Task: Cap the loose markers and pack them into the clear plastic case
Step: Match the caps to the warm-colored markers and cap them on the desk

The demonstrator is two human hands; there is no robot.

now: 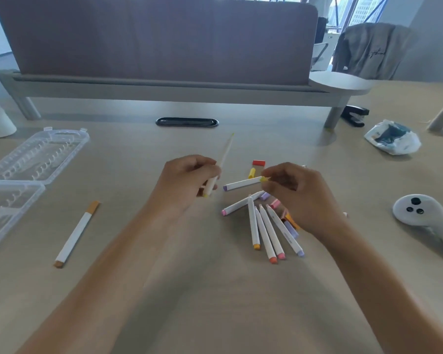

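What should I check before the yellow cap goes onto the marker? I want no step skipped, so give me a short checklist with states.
1. Yellow marker held firmly in the left hand: ok.
2. Yellow cap pinched in the right hand: ok.
3. Cap colour matches the marker's yellow tip: ok.
4. Cap lined up with the tip: not ok; the tip points away, toward the divider, and the cap is off to the side.
5. Clear case open and ready at the left: ok.
6. Other markers' caps all within reach: cannot tell; the right hand covers part of the pile.
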